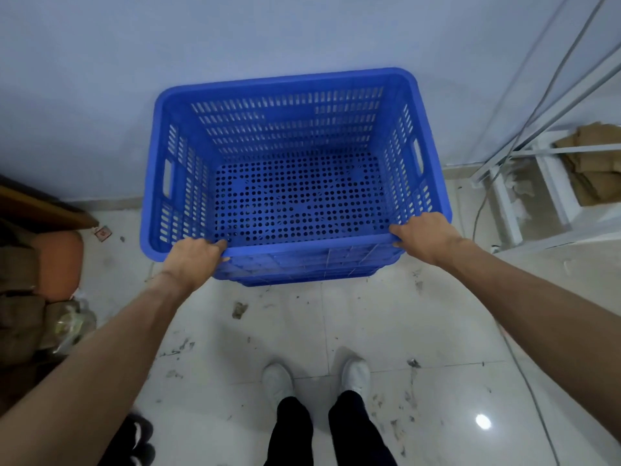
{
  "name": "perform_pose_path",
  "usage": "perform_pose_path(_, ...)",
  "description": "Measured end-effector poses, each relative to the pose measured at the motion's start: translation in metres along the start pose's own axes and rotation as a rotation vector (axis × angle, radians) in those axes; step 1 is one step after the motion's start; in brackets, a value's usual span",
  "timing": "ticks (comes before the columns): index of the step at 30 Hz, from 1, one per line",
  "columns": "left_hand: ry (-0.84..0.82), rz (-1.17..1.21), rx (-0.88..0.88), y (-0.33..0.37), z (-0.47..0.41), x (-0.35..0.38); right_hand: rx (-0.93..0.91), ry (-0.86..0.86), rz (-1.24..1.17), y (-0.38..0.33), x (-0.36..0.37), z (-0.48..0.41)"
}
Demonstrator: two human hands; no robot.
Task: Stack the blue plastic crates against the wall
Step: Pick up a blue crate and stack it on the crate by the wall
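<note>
1. The pale wall [235,45] fills the top of the view and meets the floor along a narrow skirting strip.
2. The tiled floor [386,331] is glossy white, scuffed and littered with small dark scraps.
3. The blue plastic crate [295,156] sits with its far side right against the wall, open top up. Its sides are slotted, its bottom is full of round holes, and each short side has a handle cut-out. Below its near rim further stepped blue rims show, so it appears nested on other crates [302,272]; how many cannot be told.
4. A white metal rack [524,196] stands to the right of the crate, near but apart from it, with folded cardboard [591,163] on a low shelf.
5. At the left edge lie a dark wooden board [40,206], an orange rounded object [62,260] and a crumpled plastic bag [72,326].
6. The left hand [193,260] is closed over the near rim close to the left corner, fingers curled inside the crate and thumb on the outer face.
7. The right hand [425,233] is clamped on the same rim at the right corner, fingers over the edge.
8. Two white shoes [279,381] below dark trousers stand on the tiles, well back from the crate.
</note>
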State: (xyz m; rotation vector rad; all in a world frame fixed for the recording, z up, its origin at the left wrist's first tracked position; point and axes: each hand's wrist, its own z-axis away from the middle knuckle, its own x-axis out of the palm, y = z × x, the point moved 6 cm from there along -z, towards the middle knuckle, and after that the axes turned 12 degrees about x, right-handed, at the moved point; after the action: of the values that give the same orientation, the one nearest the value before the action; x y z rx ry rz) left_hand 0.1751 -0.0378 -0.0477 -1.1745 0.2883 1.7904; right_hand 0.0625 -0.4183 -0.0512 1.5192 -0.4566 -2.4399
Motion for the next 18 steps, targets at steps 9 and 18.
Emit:
perform_pose_path(9, -0.107, 0.042, -0.046, 0.007, 0.001, 0.003, -0.014, 0.1, -0.208, -0.027, 0.005, 0.005)
perform_pose_path(18, -0.022, 0.236, -0.142, 0.005, 0.003, 0.006, 0.004, 0.056, -0.167, -0.025, 0.006, 0.003)
